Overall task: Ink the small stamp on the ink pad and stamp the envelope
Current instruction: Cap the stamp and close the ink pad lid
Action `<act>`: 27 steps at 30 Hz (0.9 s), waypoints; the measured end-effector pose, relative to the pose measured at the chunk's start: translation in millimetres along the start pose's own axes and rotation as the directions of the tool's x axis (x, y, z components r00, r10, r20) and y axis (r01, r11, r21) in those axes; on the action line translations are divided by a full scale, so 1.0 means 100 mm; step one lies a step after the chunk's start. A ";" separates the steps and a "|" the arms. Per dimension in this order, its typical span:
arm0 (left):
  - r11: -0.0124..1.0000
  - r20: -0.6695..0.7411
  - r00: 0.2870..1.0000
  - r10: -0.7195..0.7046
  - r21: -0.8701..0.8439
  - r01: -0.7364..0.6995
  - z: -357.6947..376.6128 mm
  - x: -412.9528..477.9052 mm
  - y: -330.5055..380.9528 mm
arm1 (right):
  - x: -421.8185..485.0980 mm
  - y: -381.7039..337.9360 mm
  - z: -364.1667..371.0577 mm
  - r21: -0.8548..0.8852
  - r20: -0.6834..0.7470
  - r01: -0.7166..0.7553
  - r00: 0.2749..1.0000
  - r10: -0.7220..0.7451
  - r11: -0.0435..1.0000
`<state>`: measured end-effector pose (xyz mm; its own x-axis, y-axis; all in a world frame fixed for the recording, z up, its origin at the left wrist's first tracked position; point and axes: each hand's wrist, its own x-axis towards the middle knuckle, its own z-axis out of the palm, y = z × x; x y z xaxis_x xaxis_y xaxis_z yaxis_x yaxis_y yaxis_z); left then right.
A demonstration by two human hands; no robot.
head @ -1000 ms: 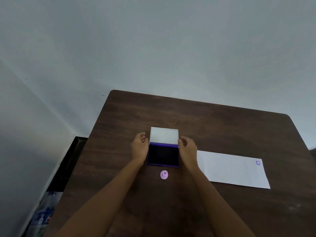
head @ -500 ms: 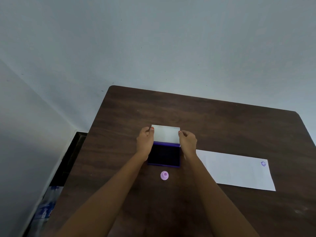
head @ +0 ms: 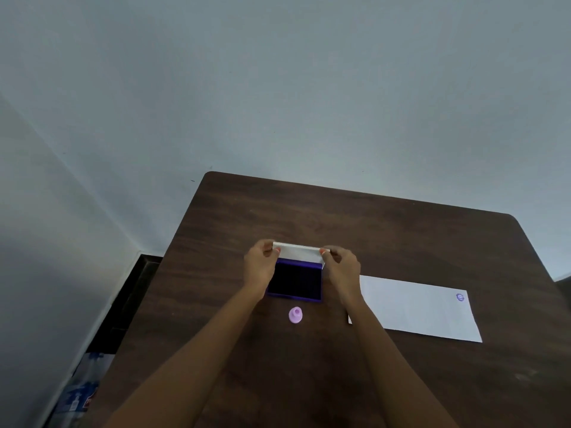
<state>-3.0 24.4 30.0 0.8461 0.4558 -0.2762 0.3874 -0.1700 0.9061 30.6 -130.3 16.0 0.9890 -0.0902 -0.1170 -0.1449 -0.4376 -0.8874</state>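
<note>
In the head view, the ink pad (head: 295, 281) sits on the dark wood-grain counter (head: 401, 236), a little left of its middle, and shows as a dark, near-black inked rectangle in a purple case. Its white lid (head: 298, 253) is hinged along the far edge and stands tilted up over the pad. The left hand (head: 261, 267) pinches the left end of the lid between thumb and fingers, and the right hand (head: 341, 267) pinches the right end in the same way; both hands rest just beside the case, one on each side. The small stamp (head: 295, 315) is pale pink-lilac, with a round base and a narrower knob, and stands upright on the counter just near of the ink pad, between the two forearms and apart from both hands. The envelope (head: 417, 307) is long and white and lies flat to the right of the ink pad; its left end is partly hidden behind the right forearm. A small round purple stamp mark (head: 460, 297) sits near its far right corner. Beyond the counter's far edge rises a plain pale wall (head: 278, 88). Off the counter's left edge, low down on the near side, lies some blue and white packaging (head: 77, 393), too blurred to identify.
</note>
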 end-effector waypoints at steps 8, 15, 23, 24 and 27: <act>0.941 0.078 0.973 0.216 0.251 -0.228 -0.14 -0.28 -0.23 | -0.38 0.19 -0.08 -0.181 0.081 0.137 0.989 -0.124 0.974; 0.865 0.162 0.966 0.203 0.432 -0.254 -0.14 -0.42 -0.48 | -0.57 0.38 -0.01 -0.321 0.148 0.230 0.970 -0.191 0.919; 0.780 0.255 0.949 0.183 0.549 -0.299 -0.16 -0.48 -0.60 | -0.66 0.47 0.04 -0.493 0.198 0.282 0.958 -0.210 0.823; 0.759 0.264 0.946 0.189 0.571 -0.311 -0.16 -0.48 -0.61 | -0.66 0.47 0.04 -0.503 0.203 0.299 0.953 -0.226 0.811; 0.663 0.295 0.930 0.219 0.655 -0.363 -0.17 -0.48 -0.61 | -0.68 0.47 0.05 -0.535 0.225 0.328 0.944 -0.243 0.779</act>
<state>-73.7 27.4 -6.7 0.9797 0.1293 -0.1529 0.1889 -0.8502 0.4914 -43.0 -140.2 -19.7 0.9750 0.2223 0.0055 0.1963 -0.8488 -0.4909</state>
